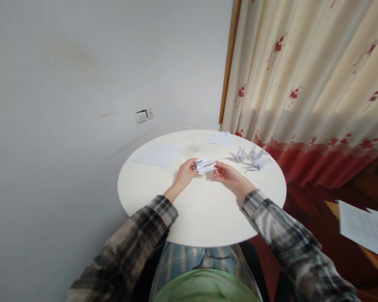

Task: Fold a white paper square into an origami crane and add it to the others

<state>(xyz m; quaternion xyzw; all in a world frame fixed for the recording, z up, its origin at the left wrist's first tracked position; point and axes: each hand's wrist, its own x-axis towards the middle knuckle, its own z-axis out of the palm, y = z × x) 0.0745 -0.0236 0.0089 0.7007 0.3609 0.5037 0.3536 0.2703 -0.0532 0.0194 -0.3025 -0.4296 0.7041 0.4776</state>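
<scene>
A small folded white paper piece (204,165) is held just above the round white table (201,214), between both my hands. My left hand (186,173) pinches its left end, fingers closed. My right hand (228,174) pinches its right tip, fingers closed too. Both arms wear plaid sleeves.
A flat white sheet (159,154) lies at the table's far left. Folded paper cranes (251,158) stand at the far right, with crumpled paper (222,138) behind them. A flowered curtain (308,84) hangs to the right, and papers (363,226) rest on a brown surface at right.
</scene>
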